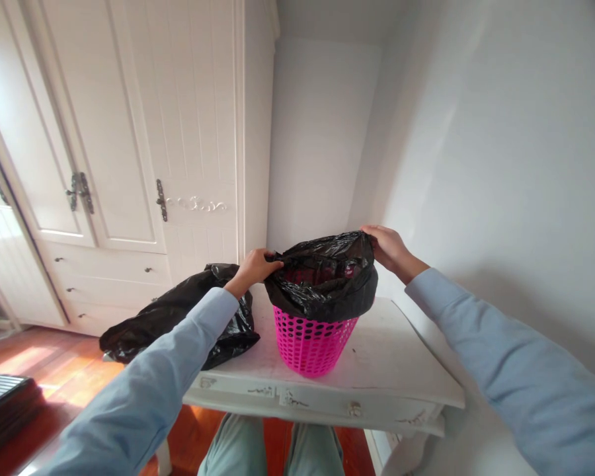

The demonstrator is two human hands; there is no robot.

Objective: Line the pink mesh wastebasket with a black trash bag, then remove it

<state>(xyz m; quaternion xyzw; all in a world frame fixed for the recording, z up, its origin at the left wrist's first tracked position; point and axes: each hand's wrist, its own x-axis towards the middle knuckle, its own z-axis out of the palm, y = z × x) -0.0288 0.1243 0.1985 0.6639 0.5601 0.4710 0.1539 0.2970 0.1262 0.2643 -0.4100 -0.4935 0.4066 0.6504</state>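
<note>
A pink perforated wastebasket [311, 344] stands upright on the white table in front of me. A black trash bag [322, 294] hangs over its rim, its edge folded down outside and its mouth spread wide. My left hand [256, 268] pinches the bag's edge at the left side of the rim. On the right, my right hand [387, 248] grips the bag's edge, the fingertips partly hidden behind the plastic. A second black plastic bag [178, 307] lies crumpled on the table's left end, partly behind my left forearm.
The white table [387, 350] has drawers along its front. A white wardrobe [198, 132] stands at the back left, and a pale wall [515, 165] runs close on the right. A dark slatted object [7, 403] sits on the wooden floor at lower left.
</note>
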